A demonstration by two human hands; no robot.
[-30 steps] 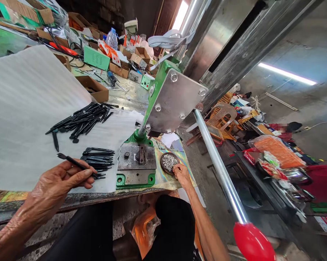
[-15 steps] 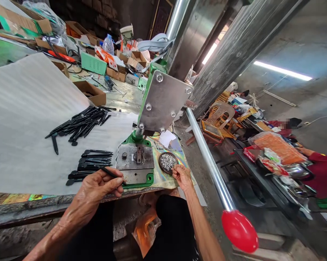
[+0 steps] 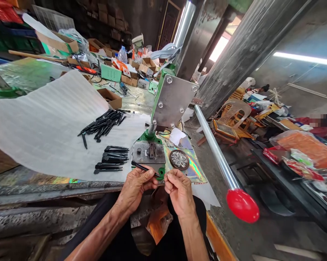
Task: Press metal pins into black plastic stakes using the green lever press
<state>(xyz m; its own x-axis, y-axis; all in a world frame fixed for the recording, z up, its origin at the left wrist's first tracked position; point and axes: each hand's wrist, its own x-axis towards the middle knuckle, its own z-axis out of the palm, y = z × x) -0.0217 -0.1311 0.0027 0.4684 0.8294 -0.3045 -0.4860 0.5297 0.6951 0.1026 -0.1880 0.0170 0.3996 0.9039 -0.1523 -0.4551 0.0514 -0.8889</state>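
Note:
My left hand (image 3: 137, 185) pinches a slim black pen-like part (image 3: 141, 166), which lies tilted across the front of the press's metal plate (image 3: 139, 156). Close beside it, my right hand (image 3: 181, 192) has thumb and fingertips pressed together near the part's right end; whatever they grip is too small to make out. Just beyond the right hand sits a round dark dish (image 3: 171, 161) of small silvery metal pieces. Similar black parts lie left of the press, in a neat row (image 3: 114, 156) and a loose heap (image 3: 105, 123) on a white foam sheet (image 3: 57, 116).
The green hand press (image 3: 174, 101) stands ahead, its long lever with a red knob (image 3: 243, 205) reaching down on my right. Cardboard boxes (image 3: 111, 98) and a green metal box (image 3: 110, 73) clutter the back. Chairs (image 3: 231, 119) stand on the floor to the right.
My right hand has left the dish and come in beside the left hand. My left hand, with the black part, has moved right, in front of the press. The view has shifted too.

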